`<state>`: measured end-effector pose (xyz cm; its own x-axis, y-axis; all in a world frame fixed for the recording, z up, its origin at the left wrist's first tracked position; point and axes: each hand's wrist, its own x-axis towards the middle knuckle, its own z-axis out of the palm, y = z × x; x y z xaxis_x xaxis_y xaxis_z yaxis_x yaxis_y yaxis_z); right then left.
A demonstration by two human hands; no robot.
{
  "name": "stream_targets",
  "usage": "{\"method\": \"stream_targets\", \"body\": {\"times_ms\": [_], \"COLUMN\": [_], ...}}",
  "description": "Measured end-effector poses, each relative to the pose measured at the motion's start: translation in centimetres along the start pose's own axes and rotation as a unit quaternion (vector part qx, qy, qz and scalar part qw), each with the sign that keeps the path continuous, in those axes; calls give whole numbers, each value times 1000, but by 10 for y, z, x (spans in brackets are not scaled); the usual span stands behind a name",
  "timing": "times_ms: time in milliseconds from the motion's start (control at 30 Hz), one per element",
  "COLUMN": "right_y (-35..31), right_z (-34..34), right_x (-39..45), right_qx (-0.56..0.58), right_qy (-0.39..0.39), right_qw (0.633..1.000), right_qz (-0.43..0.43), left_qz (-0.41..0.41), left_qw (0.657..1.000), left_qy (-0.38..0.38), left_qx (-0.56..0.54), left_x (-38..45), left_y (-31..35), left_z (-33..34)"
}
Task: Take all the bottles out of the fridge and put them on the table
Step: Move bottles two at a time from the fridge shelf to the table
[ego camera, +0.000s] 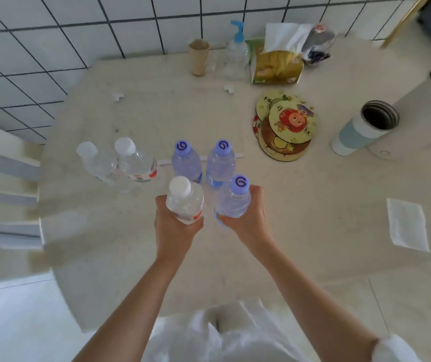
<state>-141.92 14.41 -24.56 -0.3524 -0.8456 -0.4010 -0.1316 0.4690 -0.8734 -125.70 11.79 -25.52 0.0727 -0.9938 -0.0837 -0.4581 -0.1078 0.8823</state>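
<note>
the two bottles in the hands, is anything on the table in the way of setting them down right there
Nothing visible does. The left hand holds a white-capped bottle and the right hand a purple-capped bottle; the table just beneath them looks bare, the four standing bottles being farther back.

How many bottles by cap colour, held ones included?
White-cap bottles: 3, plus one in the left hand at
Purple-cap bottles: 3, plus one in the right hand at
Total: 6
</note>
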Motion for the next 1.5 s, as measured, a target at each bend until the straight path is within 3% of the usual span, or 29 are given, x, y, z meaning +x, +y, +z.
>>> {"method": "stream_targets", "body": {"times_ms": [233,967,1500], "right_y": [19,36,43], "right_z": [11,28,30], "right_x": [9,-1,-6], "right_qx": [-44,-17,13], "right_qy": [21,112,93], "right_qw": [998,990,992], "right_qz": [-31,-78,-86], "left_qz": [-7,-37,-48], "left_qw": [1000,997,999], "left_qy": [22,61,-1], "left_qx": [-20,20,-10], "left_x": [5,-7,-8], "left_y": [-18,-17,-23], "left_z": [19,31,18]}}
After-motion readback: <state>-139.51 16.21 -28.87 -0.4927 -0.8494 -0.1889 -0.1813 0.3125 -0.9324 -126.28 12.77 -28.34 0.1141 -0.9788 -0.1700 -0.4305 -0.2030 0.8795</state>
